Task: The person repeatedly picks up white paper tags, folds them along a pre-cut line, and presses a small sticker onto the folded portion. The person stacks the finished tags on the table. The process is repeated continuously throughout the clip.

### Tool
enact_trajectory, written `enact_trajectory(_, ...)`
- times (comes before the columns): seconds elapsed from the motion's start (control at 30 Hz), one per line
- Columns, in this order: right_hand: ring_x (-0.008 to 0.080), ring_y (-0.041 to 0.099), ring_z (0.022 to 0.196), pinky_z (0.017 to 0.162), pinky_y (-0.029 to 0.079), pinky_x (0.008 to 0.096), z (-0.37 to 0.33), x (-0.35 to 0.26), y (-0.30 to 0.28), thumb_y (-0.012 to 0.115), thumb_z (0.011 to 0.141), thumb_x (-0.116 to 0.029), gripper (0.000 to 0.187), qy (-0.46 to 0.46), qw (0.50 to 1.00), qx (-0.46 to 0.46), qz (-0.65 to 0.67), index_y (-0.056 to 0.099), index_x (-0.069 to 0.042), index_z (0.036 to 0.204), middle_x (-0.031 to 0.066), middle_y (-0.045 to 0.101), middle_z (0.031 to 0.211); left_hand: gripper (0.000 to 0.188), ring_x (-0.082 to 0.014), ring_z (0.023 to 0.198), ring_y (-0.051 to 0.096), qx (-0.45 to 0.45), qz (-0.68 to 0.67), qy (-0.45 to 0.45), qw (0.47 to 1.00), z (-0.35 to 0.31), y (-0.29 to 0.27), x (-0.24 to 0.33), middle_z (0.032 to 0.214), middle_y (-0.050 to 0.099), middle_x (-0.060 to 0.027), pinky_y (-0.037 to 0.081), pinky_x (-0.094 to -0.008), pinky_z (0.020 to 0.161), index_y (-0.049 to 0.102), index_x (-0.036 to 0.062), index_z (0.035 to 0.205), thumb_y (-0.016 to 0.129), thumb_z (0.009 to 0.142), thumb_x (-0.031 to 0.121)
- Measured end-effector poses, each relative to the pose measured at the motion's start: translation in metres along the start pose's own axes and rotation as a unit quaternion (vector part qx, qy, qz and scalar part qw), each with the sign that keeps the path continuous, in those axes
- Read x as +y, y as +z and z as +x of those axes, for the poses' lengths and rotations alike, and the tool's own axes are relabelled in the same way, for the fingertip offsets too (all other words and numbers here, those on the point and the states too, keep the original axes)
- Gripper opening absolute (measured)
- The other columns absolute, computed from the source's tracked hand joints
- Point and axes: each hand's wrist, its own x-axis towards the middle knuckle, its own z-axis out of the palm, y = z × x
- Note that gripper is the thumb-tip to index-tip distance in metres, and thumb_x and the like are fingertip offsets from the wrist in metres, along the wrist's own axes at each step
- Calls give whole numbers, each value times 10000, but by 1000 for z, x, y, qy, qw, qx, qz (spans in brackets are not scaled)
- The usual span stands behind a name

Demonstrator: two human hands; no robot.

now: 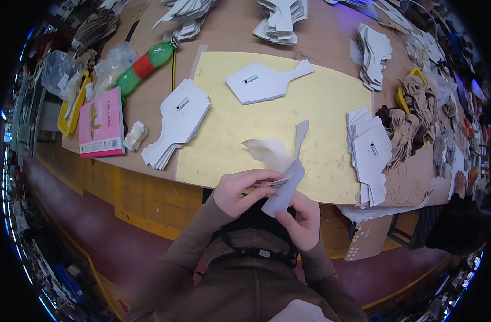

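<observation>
Near the table's front edge, my right hand [303,219] grips a white cut piece [280,201] with a narrow neck, its thumb on the near end. My left hand [244,191] is closed at the piece's left side, pinching a small pale slip [279,183] that looks like a label. A curled cream sheet [272,154] rises just beyond my fingers; I cannot tell whether it is joined to the piece. Farther off, a similar white piece with a dark printed mark [259,83] lies flat on the yellow sheet [218,155].
Stacks of white cut pieces lie left [182,115] and right [371,147]. At left are a green bottle [158,55], a pink book [101,122], a white bundle [136,135] and a yellow tray [67,126]. Tied brown bundles [403,134] sit at right, with another person [454,225] beyond.
</observation>
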Motion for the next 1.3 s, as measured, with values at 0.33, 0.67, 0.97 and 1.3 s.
enact_trajectory(0.33, 354, 636, 1092, 1017, 452, 465, 14, -16, -57, 836, 665, -141, 320, -200, 924, 57, -320, 768, -165, 977, 75, 727, 1122, 227, -144, 933, 733, -103, -226, -99, 964, -2, 10, 18, 1055, 749, -137, 591, -253, 803, 677, -58, 1217, 568, 1042, 38)
enact_trajectory(0.67, 242, 740, 824, 965, 489, 423, -24, 5, -69, 722, 779, -36, 76, -267, 953, 100, -104, 707, -86, 725, 48, 757, 781, 235, -225, 833, 757, -51, -423, -232, 874, 10, 48, 6, 999, 744, -211, 613, -270, 711, 688, -89, 1159, 644, 1004, 82)
enact_trajectory(0.97, 239, 648, 595, 786, 508, 416, -49, 8, -133, 573, 1040, -167, 145, -333, 928, 15, 167, 505, -70, 1122, 122, 619, 786, 259, -192, 888, 737, 169, -359, -173, 901, 21, 32, -15, 1052, 727, -171, 624, -271, 779, 657, -75, 1219, 572, 1024, 73)
enact_trajectory(1.3, 156, 625, 725, 689, 484, 265, -64, 13, -98, 679, 996, -203, 222, -60, 943, 325, -34, 595, 2, 1002, 110, 653, 818, 430, -323, 1182, 604, 155, 358, 90, 916, 16, 40, -28, 1291, 637, -127, 476, -404, 1016, 653, 40, 1305, 728, 884, 87)
